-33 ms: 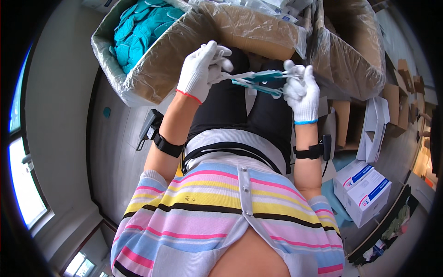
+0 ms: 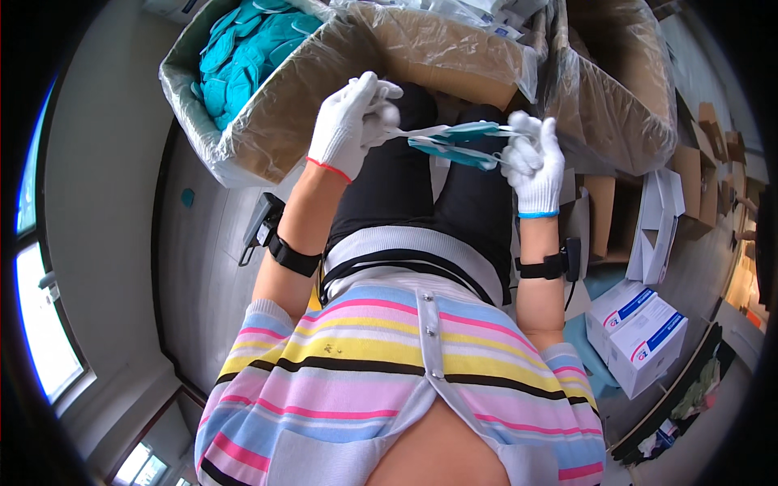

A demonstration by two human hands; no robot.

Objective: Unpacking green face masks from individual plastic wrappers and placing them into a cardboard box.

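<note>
Between my two white-gloved hands a teal face mask (image 2: pixel 455 151) hangs stretched above my lap, seen edge-on with its halves apart. My left hand (image 2: pixel 354 117), in a glove with a red cuff edge, is closed on the mask's white straps at one end. At the other end my right hand (image 2: pixel 531 158), its glove edged in blue, has bent fingers caught in the straps, with the thumb sticking up. Whether one mask or more hangs there, I cannot tell.
A plastic-lined carton (image 2: pixel 267 138) at the far left holds many teal masks. Another lined carton (image 2: pixel 608 105) stands far right, with packets in the carton between them. White printed boxes (image 2: pixel 636 336) lie to my right, near open brown cartons (image 2: pixel 612 211). One teal piece (image 2: pixel 188 197) lies on the floor.
My hands have drawn very slightly apart, the left one leftward and the right one rightward. The mask stays between them, its straps a little tauter.
</note>
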